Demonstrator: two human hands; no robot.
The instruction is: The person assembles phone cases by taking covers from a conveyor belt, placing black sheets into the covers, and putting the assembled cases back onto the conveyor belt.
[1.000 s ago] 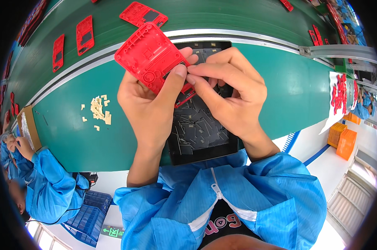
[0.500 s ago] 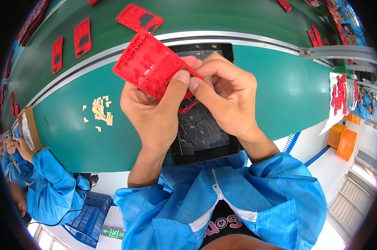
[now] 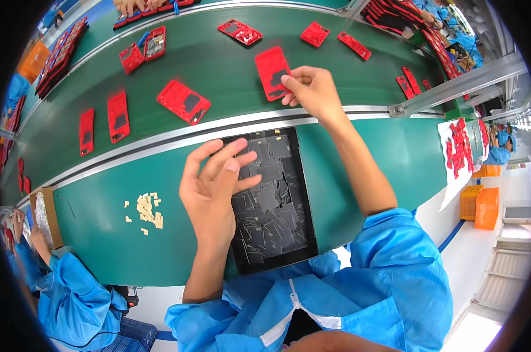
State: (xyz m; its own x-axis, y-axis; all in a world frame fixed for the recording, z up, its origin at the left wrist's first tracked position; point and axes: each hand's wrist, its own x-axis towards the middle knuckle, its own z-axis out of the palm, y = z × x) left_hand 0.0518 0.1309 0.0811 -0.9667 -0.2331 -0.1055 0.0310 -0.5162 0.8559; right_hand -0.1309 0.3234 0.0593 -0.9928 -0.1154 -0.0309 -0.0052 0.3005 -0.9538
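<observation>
My right hand (image 3: 314, 94) reaches out over the dark green belt (image 3: 224, 70). Between its thumb and fingers is a red plastic housing (image 3: 270, 63) with a dark rectangular patch on it. Whether the housing touches the belt I cannot tell. My left hand (image 3: 210, 185) hovers with fingers spread, holding nothing, by the left side of a black tray (image 3: 306, 220). Thin dark grey sheets and strips (image 3: 271, 202) lie loose in that tray. To the left of my left hand, small cream-coloured pieces (image 3: 145, 209) form a loose pile on the green table (image 3: 101, 234).
Several more red housings (image 3: 183, 101) lie along the belt. A metal rail (image 3: 359, 111) separates belt and table, with a metal bar (image 3: 441, 97) at the right. Red parts (image 3: 460, 146) rest on a white sheet at far right. A co-worker's blue sleeve (image 3: 83, 299) shows at left.
Both hands were together on the red housing above the tray. My left hand has let go; my right hand has carried the housing forward over the belt. The view has shifted forward.
</observation>
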